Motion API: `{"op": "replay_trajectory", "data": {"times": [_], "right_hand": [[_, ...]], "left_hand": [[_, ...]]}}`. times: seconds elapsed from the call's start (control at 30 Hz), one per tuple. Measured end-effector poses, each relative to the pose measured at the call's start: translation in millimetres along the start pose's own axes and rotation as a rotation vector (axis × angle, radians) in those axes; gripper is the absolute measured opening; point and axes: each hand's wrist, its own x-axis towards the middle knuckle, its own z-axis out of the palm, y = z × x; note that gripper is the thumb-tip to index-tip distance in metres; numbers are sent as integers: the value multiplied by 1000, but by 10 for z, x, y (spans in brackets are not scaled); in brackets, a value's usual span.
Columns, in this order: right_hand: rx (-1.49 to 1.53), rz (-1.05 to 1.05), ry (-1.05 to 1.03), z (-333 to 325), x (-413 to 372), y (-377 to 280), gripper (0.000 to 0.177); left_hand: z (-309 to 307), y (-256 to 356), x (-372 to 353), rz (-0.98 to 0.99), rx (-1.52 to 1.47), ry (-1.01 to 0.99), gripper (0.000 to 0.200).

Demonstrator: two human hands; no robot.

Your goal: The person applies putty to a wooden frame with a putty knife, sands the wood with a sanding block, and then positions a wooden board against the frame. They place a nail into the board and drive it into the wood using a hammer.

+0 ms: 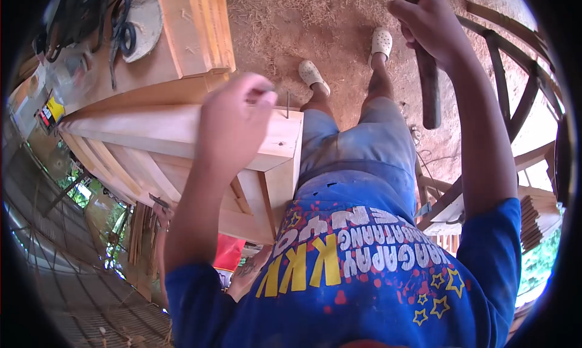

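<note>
My left hand, blurred by motion, is above the end of a pale wooden panelled frame. Its fingers are curled in, and whatever they hold, if anything, is hidden. A thin nail stands upright in the wood just to the right of that hand. My right hand is raised out to the right, wrapped round a hammer. Its thick dark handle hangs below the fist; the head is not visible at the top edge.
Another person's hand touches the frame's lower side. Scissors and a yellow-black packet lie on the bench at left. Wood shavings cover the ground. A dark curved wooden structure stands at right.
</note>
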Motion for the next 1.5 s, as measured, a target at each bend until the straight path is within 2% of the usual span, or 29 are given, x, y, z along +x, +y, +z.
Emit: {"op": "replay_trajectory", "data": {"times": [0.03, 0.07, 0.1, 0.17, 0.23, 0.27, 0.3, 0.37, 0.4, 0.43, 0.47, 0.53, 0.57, 0.6, 0.63, 0.67, 0.73, 0.77, 0.83, 0.87, 0.93, 1.07, 1.1, 1.13, 1.17, 1.27, 1.33, 1.47, 1.5], "right_hand": [[5, 8, 13, 7, 10, -30, 19], [-135, 84, -53, 54, -104, -154, 20], [-315, -202, -159, 109, -159, 2, 20], [-495, -418, -307, 175, -263, 98, 23], [-507, -277, -380, 140, -337, -63, 26], [-405, -327, -253, 144, -242, 31, 24], [-328, -184, -160, 114, -125, 9, 22], [-101, 119, 37, 5, 35, -355, 16], [44, 275, 146, -1, 96, -593, 17], [105, 59, 112, -18, 355, 99, 17], [-51, -1, 20, 69, 249, 90, 16], [-362, -117, -160, 163, -156, -86, 16], [-493, -193, -349, 147, -317, -200, 16], [-617, -255, -548, 120, -429, -283, 17], [-550, -346, -493, 41, -412, -333, 21], [-579, -324, -406, -43, -255, -213, 18], [-418, -74, -66, -103, -98, -331, 14], [-185, -44, 29, -154, 96, -235, 14], [305, 42, 176, -132, 329, -257, 15], [216, -9, 241, -67, 255, -247, 13], [-341, 148, 43, 81, -74, -216, 14], [-706, -218, -474, -66, -454, -348, 24], [-621, -254, -343, -207, -399, -409, 25], [-568, -222, -65, -227, -345, -424, 21], [-369, -30, 63, -284, -192, -456, 23], [126, -30, 330, -414, 367, -52, 32], [-348, 202, 131, -79, -18, -421, 27], [-804, -130, -661, -59, -396, -549, 28], [-743, -167, -479, -188, -410, -557, 30]], "left_hand": [[-71, 49, -120, 76, -15, 139, 21], [-108, 16, -268, 84, 10, 283, 17], [-127, -52, -437, 92, 36, 431, 15], [-122, -279, -842, 66, -71, 498, 18], [133, -521, -1232, -130, -228, 621, 32], [314, -718, -1399, -118, -252, 645, 38], [484, -912, -1512, -103, -273, 674, 44], [696, -1132, -1627, -111, -359, 540, 59], [724, -1213, -1672, -182, -500, 400, 65], [752, -1279, -1665, -241, -644, 259, 70], [779, -1327, -1656, -295, -785, 113, 76], [840, -1388, -1620, -140, -795, 131, 83], [866, -1405, -1546, -54, -796, 137, 86], [855, -1385, -1512, -102, -791, 103, 94], [821, -1338, -1531, -160, -785, 58, 101], [813, -1289, -1521, -212, -784, 20, 108], [784, -1233, -1445, -233, -793, 15, 110], [787, -1216, -1496, -263, -799, 11, 111], [832, -1219, -1497, -183, -857, 97, 100], [850, -1218, -1448, -130, -886, 138, 94], [880, -1212, -1442, -104, -887, 173, 94], [824, -1160, -1447, -176, -904, 141, 92], [843, -1167, -1419, -143, -887, 140, 92], [850, -1187, -1379, -106, -865, 150, 91], [830, -1205, -1409, -85, -839, 157, 91], [799, -1215, -1421, -136, -830, 117, 90], [799, -1195, -1393, -119, -864, 115, 90], [845, -1320, -1528, -182, -758, 152, 87], [873, -1256, -1550, -182, -822, 137, 86]]}}
